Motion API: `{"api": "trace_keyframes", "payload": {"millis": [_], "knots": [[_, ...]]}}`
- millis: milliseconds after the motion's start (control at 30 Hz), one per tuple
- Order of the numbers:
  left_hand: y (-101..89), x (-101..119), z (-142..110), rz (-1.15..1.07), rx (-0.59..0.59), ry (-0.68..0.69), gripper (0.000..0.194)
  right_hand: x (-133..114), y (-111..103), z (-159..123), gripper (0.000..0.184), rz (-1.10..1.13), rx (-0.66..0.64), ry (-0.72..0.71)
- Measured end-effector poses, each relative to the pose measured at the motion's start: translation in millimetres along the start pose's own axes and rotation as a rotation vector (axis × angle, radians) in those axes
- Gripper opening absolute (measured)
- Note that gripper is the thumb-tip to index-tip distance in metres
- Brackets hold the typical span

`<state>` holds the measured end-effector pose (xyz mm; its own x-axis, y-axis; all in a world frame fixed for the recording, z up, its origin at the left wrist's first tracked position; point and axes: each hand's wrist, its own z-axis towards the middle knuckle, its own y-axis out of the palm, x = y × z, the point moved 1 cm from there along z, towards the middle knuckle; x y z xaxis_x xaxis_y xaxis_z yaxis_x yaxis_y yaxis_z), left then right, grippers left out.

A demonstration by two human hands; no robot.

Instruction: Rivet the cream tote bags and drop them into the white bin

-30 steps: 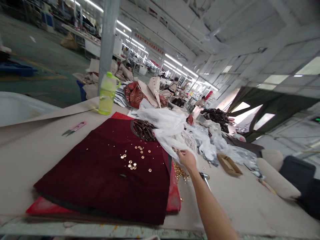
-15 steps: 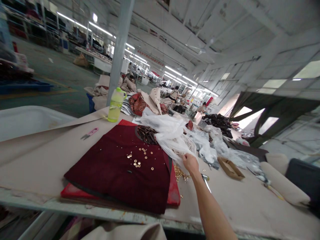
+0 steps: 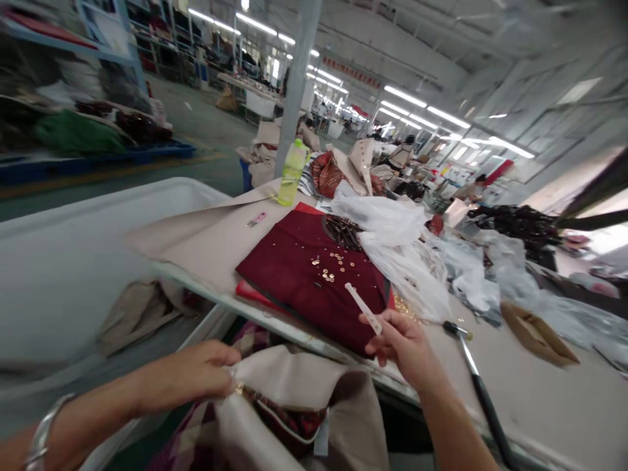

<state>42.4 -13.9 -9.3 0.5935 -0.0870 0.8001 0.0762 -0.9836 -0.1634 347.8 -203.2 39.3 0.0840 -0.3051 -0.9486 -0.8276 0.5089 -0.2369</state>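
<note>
My left hand (image 3: 210, 373), with a silver bangle on the wrist, pinches the edge of a beige bag (image 3: 289, 366) below the table edge. The bag's zipped opening gapes and shows a dark red patterned lining (image 3: 297, 418). My right hand (image 3: 400, 340) is closed round a thin white strip (image 3: 363, 307), which points up and left over a dark red cloth (image 3: 299, 275). Several gold round studs (image 3: 330, 277) lie scattered on that cloth. A hammer (image 3: 473, 373) with a black handle lies to the right of my right hand.
A white plastic bag (image 3: 392, 229) and gold pieces (image 3: 405, 307) lie beyond the cloth. Pink thread snips (image 3: 256, 220), a green bottle (image 3: 291, 173) and a cardboard box (image 3: 537, 333) are on the table. A large white tub (image 3: 73, 229) stands at the left.
My right hand has moved from the white plastic bag back toward the table's front edge and now has the white strip. My left hand has come into view holding the beige bag. The view has turned left.
</note>
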Motion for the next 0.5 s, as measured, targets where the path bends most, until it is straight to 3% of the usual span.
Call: {"api": "trace_keyframes", "payload": {"millis": [67, 167, 267, 367, 500], "knots": [[-2.1, 8, -5, -0.033, -0.032, -0.002, 0.027, -3, 21, -15, 0.041, -0.180, -0.091, -0.153], [-4.0, 14, -12, -0.034, -0.027, 0.002, 0.029, -12, 48, -36, 0.022, -0.606, -0.161, -0.624], [-3.7, 14, -17, -0.080, -0.014, -0.004, 0.035, -20, 68, -53, 0.017, -0.859, -0.176, -1.046], [-1.8, 15, -20, -0.073, -0.001, 0.021, 0.044, -25, 81, -62, 0.016, -0.954, -0.206, -1.218], [0.0, 17, -21, -0.042, -0.013, 0.048, 0.045, -29, 86, -65, 0.018, -1.044, -0.261, -1.280]]}}
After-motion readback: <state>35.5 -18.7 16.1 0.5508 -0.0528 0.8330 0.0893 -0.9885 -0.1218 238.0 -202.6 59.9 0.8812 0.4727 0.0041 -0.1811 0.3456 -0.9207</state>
